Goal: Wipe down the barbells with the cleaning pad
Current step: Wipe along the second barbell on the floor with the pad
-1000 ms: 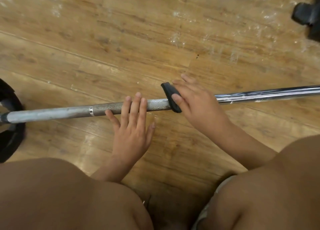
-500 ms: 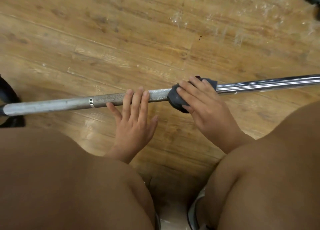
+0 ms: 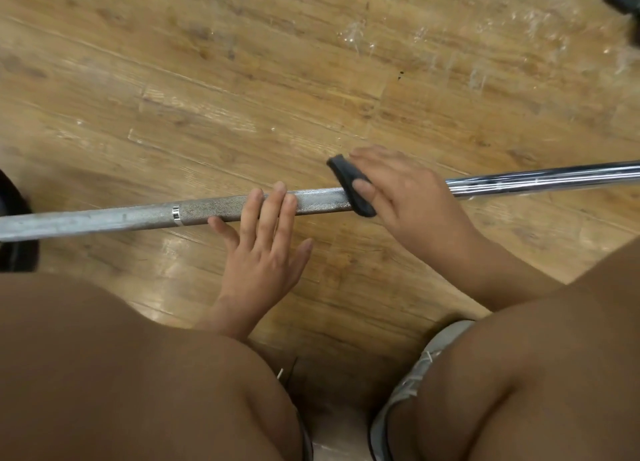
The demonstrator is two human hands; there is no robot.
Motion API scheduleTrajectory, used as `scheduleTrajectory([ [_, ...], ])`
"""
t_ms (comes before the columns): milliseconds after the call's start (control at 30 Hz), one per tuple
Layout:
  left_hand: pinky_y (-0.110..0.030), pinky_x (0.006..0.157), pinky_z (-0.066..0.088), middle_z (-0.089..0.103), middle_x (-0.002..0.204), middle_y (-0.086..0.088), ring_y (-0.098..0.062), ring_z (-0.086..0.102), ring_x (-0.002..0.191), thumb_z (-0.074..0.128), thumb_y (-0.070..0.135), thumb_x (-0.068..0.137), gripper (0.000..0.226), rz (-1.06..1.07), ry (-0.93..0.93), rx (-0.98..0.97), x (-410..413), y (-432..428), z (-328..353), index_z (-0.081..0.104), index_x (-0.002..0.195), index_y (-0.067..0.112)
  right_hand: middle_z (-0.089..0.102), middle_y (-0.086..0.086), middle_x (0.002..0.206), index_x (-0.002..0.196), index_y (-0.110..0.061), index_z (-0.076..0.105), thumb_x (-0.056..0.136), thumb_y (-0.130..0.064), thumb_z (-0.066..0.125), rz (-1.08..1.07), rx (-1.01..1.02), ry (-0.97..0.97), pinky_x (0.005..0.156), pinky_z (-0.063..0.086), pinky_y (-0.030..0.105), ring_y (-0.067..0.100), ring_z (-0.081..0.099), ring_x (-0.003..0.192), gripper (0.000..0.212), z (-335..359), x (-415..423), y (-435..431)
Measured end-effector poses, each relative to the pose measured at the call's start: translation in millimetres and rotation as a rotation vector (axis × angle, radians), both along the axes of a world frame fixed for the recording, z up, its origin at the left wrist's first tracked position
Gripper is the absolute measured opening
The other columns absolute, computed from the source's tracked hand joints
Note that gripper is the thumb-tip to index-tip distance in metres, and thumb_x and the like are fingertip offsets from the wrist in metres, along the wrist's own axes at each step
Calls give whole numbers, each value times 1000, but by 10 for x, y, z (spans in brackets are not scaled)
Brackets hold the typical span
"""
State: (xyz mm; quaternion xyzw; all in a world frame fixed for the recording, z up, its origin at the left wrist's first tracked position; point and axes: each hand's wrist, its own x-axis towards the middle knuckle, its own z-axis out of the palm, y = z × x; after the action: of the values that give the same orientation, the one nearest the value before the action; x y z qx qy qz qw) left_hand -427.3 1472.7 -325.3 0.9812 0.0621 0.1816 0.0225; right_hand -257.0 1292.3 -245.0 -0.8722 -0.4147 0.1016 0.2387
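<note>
The barbell lies on the wooden floor; the cleaning pad is folded over the barbell where its dull knurled stretch gives way to bright chrome. The right hand has the pad in its grip, fingers curled over the top and thumb on the near face, pressing it round the bar; the left hand lies flat with straight fingers across the barbell's knurling, its grip open and holding nothing. It only steadies the bar. To wipe well, I judge, the pad should wrap as far round the barbell as it will go and travel along it under firm pressure; the knurling probably traps grime, so short strokes with a twist look better than one long pass; the left hand should stop the barbell rolling and shift along it, out of the pad's path.
</note>
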Motion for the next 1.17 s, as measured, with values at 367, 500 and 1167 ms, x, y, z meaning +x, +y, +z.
scheduleTrajectory([
  [367,-63,118,-14,22,167,-10,-30,11,157,49,54,101,83,58,84,-24,375,102,222,16,162,9,64,13,135,133,-4,64,104,-18,48,-256,119,-135,107,41,39,32,60,124,35,-87,409,-14],
  [500,-71,116,-5,27,167,-11,-31,14,156,45,54,100,78,60,164,-107,555,181,364,26,160,7,68,12,129,124,-2,68,102,-14,55,-144,178,-265,108,42,43,32,61,121,29,-98,226,149],
  [1167,-91,98,12,46,151,5,-20,40,141,31,49,105,54,27,333,-90,1690,516,674,36,155,30,71,9,120,117,-3,71,98,-12,61,-107,276,-509,104,46,46,32,64,111,23,-343,1103,602],
])
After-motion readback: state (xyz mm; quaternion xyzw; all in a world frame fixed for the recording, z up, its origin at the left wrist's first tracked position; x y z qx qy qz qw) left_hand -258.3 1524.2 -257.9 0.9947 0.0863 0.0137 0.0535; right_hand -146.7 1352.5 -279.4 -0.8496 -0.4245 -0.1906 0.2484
